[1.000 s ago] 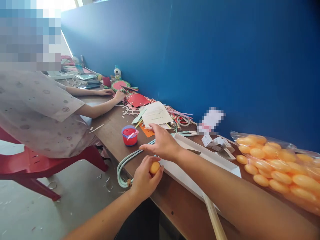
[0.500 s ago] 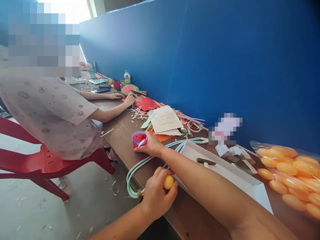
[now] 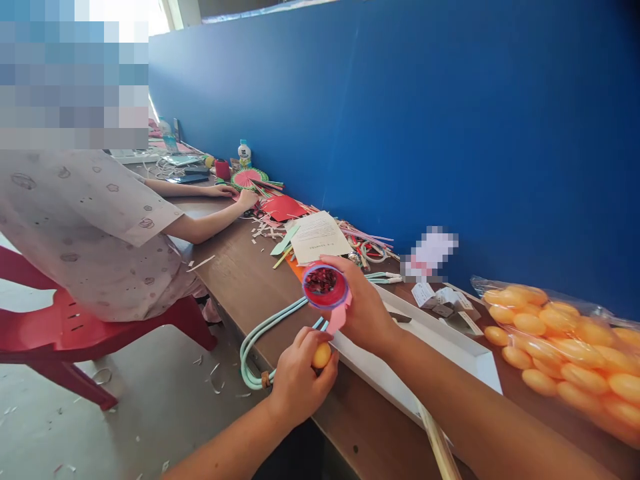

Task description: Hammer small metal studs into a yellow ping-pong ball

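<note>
the white tray [image 3: 473,357] lies on the bench [image 3: 380,427] with a hammer [image 3: 433,435] in it, partly hidden by the right forearm. just left of the tray, the left hand [image 3: 297,375] is curled around a small yellow ball [image 3: 321,355]. at the tray's far left end, the right hand [image 3: 363,303] is wrapped round a red cup [image 3: 337,293], tilted so dark red bits [image 3: 319,281] show inside. a mint cord [image 3: 245,360] loops left of the tray; a bag of orange egg shapes [image 3: 565,347] lies right of it.
</note>
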The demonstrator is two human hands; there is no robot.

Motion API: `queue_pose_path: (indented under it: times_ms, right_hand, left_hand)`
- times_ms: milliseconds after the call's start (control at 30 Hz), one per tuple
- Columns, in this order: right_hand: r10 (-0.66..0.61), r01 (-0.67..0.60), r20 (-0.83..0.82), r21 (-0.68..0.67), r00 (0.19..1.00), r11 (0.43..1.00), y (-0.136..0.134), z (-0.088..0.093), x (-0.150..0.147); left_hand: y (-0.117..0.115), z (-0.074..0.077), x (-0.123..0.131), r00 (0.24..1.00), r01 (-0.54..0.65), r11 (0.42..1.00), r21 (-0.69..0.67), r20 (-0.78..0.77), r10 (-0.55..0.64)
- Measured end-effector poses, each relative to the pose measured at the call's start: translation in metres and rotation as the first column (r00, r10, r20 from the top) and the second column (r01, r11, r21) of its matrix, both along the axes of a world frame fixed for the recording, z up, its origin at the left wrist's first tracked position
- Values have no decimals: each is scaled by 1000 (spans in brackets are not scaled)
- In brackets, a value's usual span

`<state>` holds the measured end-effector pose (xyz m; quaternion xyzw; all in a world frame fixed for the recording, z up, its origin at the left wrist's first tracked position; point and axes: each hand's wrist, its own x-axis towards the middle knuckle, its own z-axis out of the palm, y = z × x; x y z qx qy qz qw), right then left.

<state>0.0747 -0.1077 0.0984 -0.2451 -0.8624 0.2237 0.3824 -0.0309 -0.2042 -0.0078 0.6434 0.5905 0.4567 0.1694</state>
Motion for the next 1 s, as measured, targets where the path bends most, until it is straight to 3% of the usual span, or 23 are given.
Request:
queue_pose_path:
  times_ms: [300,567,667,867,1000]
  right_hand:
    - [-276,277,-18,87,961,957,-41,3,82]
    - [-481,475,-27,-119,876,872,-66,-1,145]
    - [-514,508,-11,-140,858,850,-75,1,164]
    - [-581,581,0,-17,814,813,-94,-11,195]
    - [-609,610,25,-47,793,791,-102,-14,208]
  left_hand:
    - [0,0,-1,998,-13,998,61,-67,17]
    - [2,-4,-2,993,-52,993,106,-102,63]
    - [2,-3,-2,991,-59,990,124,-114,74]
    - [1,1,-1,985,-66,989,130,-152,86]
    - [2,0,-3,983,-67,991,119,-161,86]
